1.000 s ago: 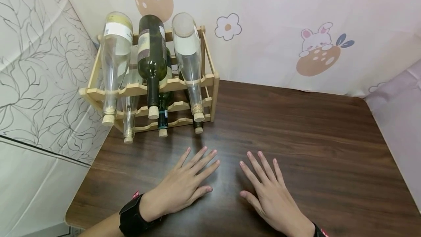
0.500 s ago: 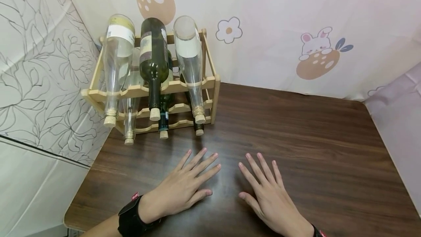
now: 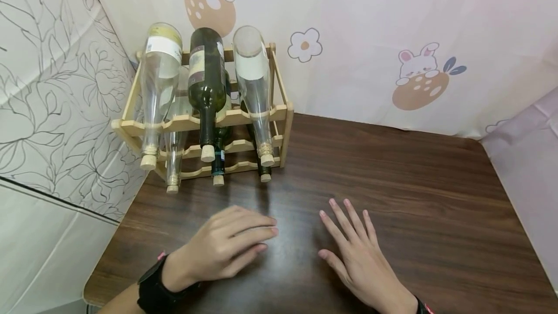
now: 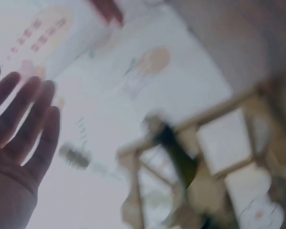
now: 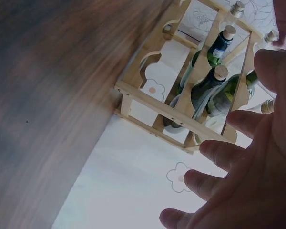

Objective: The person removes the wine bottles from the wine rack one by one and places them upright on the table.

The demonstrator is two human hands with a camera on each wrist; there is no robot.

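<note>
Pale wood forms the rack (image 3: 235,117) at the back left of your bench (image 3: 414,197), and across its top lie a clear bottle (image 3: 159,76), a dark bottle (image 3: 207,69) in the middle and a second clear bottle (image 3: 254,76) on the right, their corks (image 3: 208,153) pointing toward you. Three lower bottles (image 3: 219,166) poke out beneath, partly hidden by those above. The step in hand looks like readiness: you have nothing picked up, and every bottle in sight sits in the rack. Handling one would, I judge, call for a reach forward and to your left, fingers shaped round a neck, without knocking its jutting neighbours. Your left grip (image 3: 228,241) is the nearer to the rack, released, its fingers loosely bent with nothing inside and no bottle touched. Your right grip (image 3: 357,256) is released too, fingers well spread, palm down; I cannot tell whether it rests on the bench or hovers just above. A black band (image 3: 154,285) sits behind your left grip, and patterned cloth (image 3: 348,86) hangs beyond the bench.
</note>
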